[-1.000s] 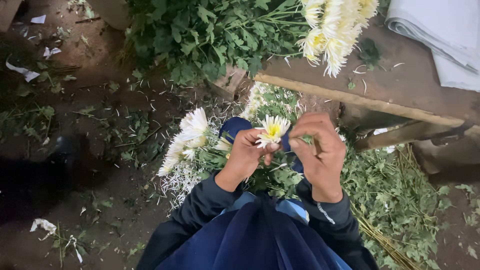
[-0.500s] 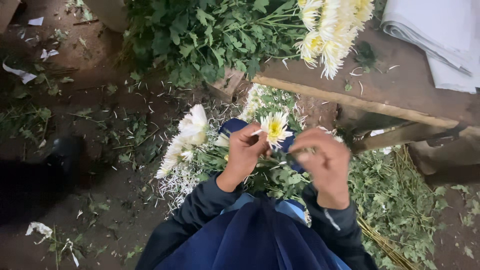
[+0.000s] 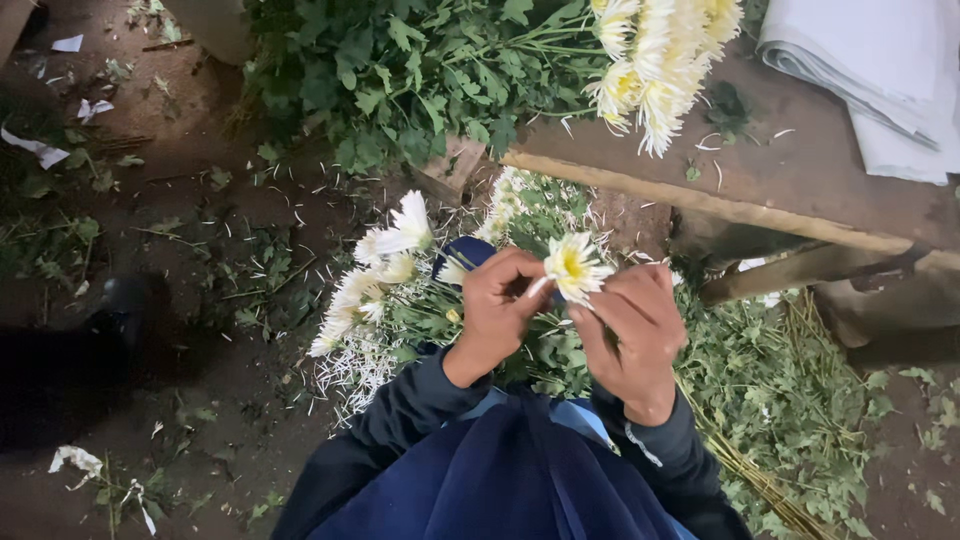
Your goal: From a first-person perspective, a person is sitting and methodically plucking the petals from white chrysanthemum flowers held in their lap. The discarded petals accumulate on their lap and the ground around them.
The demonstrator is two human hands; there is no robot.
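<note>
Pinching one white daisy (image 3: 575,266) — both hands (image 3: 570,315) closed round it.

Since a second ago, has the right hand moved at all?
Yes. The right hand has dropped slightly lower, away from the wooden bench edge, while fingering the white flower.

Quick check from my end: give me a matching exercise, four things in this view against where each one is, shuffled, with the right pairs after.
Things
1. white flower with yellow centre
2. folded white paper sheets
3. bunch of white and yellow flowers on leafy stems
4. heap of cut green stems and leaves

Places
A. on the ground, below the bench edge
B. far right end of the brown wooden bench
C. between the left hand and right hand
D. lying across the bench top, heads over the wood

Pairs: 1-C, 2-B, 3-D, 4-A
</note>
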